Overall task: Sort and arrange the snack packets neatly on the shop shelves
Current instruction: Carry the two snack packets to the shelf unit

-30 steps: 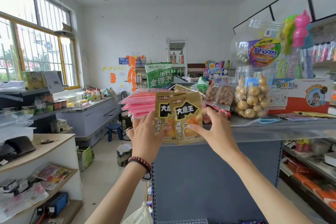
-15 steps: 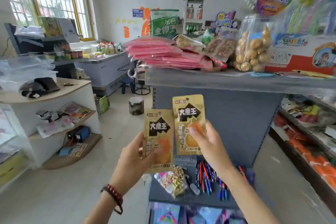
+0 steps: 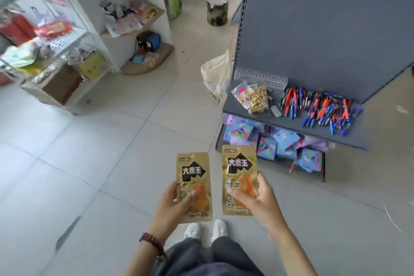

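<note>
Head view has tipped floorward; left hand [image 3: 171, 207] grips left packet [image 3: 193, 175], right hand [image 3: 263, 205] grips right packet [image 3: 238, 167].

I can't read the fine print on the left packet [image 3: 194, 177] or right packet [image 3: 239, 170]; the glass cabinet [image 3: 67, 18] is blurred, cropped left.

Left hand [image 3: 173, 205] grips one gold snack packet [image 3: 194, 187], thumb across its front; right hand [image 3: 257, 200] grips a second gold packet [image 3: 239, 180] just beside it, apart; both upright above the tiled floor [image 3: 107, 152]; grey shelf [image 3: 295, 123] holds loose pens [image 3: 322, 107] and a candy bag [image 3: 254, 98].
</note>
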